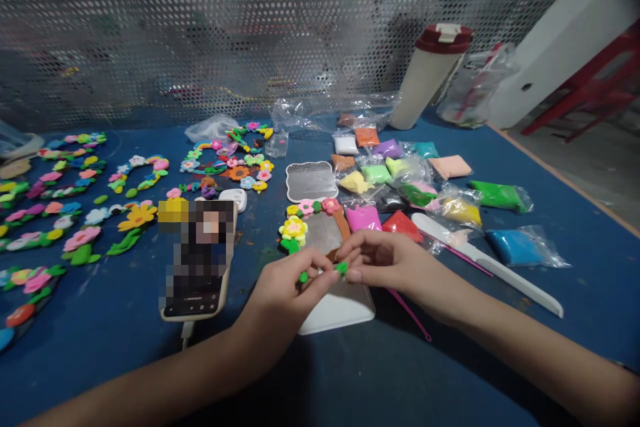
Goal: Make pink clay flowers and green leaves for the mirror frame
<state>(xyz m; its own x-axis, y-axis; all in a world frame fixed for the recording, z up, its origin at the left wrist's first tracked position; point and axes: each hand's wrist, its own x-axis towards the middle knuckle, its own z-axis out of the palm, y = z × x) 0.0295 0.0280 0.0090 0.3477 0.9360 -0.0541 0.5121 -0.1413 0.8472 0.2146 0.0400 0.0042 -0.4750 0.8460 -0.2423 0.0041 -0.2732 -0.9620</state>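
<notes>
Across the far side of the tabletop (595, 293) stands a grey metal sheet (250, 33), punched all over with round holes. Through them I catch blurred bits of colour, too indistinct to name. The tabletop is deep blue, scuffed and flecked with marks, with a light brownish edge (565, 180) on the right. Beyond that a broad white post (550, 33) leans across my view, a dark hole near its foot. Past it, red furniture (590, 80), partly cut off, stands on a dull grey floor (595, 147). The light is dim, the near tabletop darkest.
</notes>
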